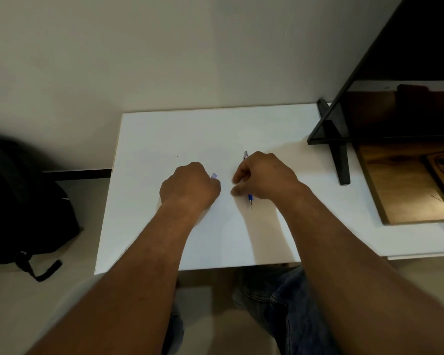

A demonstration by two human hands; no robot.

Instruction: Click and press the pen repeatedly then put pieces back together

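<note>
Both hands sit mid-frame over a white table (164, 139), forearms coming up from the bottom edge.

Left hand (190, 185), just left of centre: fingers curled into a fist, knuckles up. A small pale cap (214, 176) pokes out at the upper right of the fist, so the hand grips it; most of the cap is hidden inside the fingers.

Right hand (264, 179), just right of centre: fingers loosely curled, thumb and index tip pointing left toward the left hand, w/ a narrow gap between the two hands. A blue pen (250, 199) runs under this hand, near vertical in the frame: silver clicker end shows above the knuckles, blue grip and metal tip show below the palm, tip toward the bottom of the frame. Can't tell if the fingers actually clamp the pen or only lie over it; the middle of the pen is hidden.

Pen tip lies on or just above the table top, close to centre of the frame.

Around: black screen on a stand (338, 160) at upper right, a wooden board (408, 190) at right-centre, a black backpack (23, 201) on the floor at left. Jeans (292, 303) show below the table's near edge, bottom centre.
</note>
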